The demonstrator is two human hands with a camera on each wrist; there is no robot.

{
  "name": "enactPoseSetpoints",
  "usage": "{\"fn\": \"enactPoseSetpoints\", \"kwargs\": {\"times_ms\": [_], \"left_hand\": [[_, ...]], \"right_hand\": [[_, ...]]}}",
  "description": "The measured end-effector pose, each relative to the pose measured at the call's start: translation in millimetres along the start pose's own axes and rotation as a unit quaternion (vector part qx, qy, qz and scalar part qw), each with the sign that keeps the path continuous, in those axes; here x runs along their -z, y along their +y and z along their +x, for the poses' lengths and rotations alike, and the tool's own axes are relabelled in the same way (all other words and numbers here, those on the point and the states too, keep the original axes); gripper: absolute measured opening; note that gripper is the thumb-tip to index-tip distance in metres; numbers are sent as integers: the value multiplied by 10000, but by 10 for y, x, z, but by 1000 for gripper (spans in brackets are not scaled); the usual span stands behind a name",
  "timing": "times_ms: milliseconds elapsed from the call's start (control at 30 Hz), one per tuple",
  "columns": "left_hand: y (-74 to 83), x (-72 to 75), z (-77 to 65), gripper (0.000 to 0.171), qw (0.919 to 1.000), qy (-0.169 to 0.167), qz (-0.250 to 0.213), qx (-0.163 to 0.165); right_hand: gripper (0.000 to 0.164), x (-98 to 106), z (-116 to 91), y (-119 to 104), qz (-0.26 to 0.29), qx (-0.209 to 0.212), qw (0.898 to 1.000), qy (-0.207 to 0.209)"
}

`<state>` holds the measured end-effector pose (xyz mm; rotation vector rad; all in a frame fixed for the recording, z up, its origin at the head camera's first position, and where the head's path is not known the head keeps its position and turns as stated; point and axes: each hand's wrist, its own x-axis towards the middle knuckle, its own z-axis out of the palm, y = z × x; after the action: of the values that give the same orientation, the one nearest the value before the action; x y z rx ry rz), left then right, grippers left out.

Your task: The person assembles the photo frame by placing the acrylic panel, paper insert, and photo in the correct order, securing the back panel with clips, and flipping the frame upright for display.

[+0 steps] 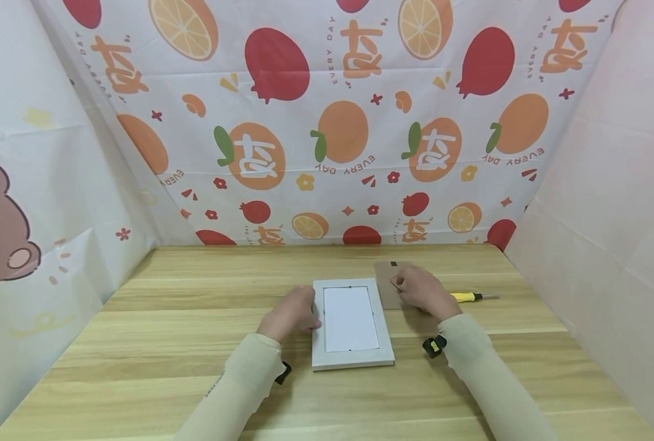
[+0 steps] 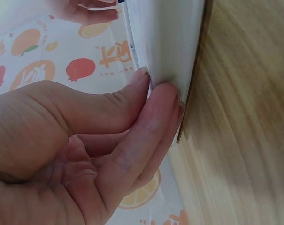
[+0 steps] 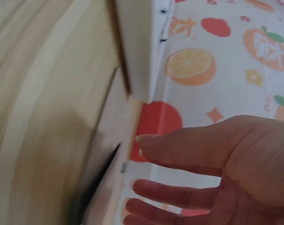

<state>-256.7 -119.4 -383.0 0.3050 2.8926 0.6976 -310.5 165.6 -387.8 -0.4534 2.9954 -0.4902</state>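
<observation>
A white picture frame point(image 1: 354, 360) lies on the table with a plain white panel point(image 1: 351, 318) inside its opening. Small dark tabs sit along the opening's inner edges. At the frame's left side, my left hand point(image 1: 295, 312) pinches the border; in the left wrist view its thumb and fingers point(image 2: 151, 117) meet at that edge. My right hand point(image 1: 423, 290) is over a brown backing board point(image 1: 385, 295) beside the frame's upper right. In the right wrist view the thumb and fingers point(image 3: 165, 194) are loosely bent with nothing visible between them.
A screwdriver with a yellow handle point(image 1: 462, 297) lies right of my right hand, partly behind it. The wooden table point(image 1: 167, 331) is bordered by a fruit-printed cloth point(image 1: 294, 159) at the back and cloth sides left and right.
</observation>
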Motion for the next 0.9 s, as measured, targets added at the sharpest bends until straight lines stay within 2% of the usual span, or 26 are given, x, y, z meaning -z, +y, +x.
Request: {"fn": "enactPoseSetpoints", "kwargs": {"times_ms": [200, 433, 700, 900], "left_hand": [[6, 9, 0, 24, 10000, -2, -27, 21], [9, 11, -11, 24, 10000, 25, 91, 4], [0, 3, -17, 24, 10000, 15, 58, 25], [2, 1, -17, 24, 10000, 22, 89, -6]], "right_hand": [[31, -53, 57, 114, -311, 142, 9994, -10], [32, -102, 91, 142, -436, 140, 9989, -129], [24, -137, 70, 116, -144, -35, 9999, -36], [28, -123, 55, 94, -13, -68, 10000, -39]]}}
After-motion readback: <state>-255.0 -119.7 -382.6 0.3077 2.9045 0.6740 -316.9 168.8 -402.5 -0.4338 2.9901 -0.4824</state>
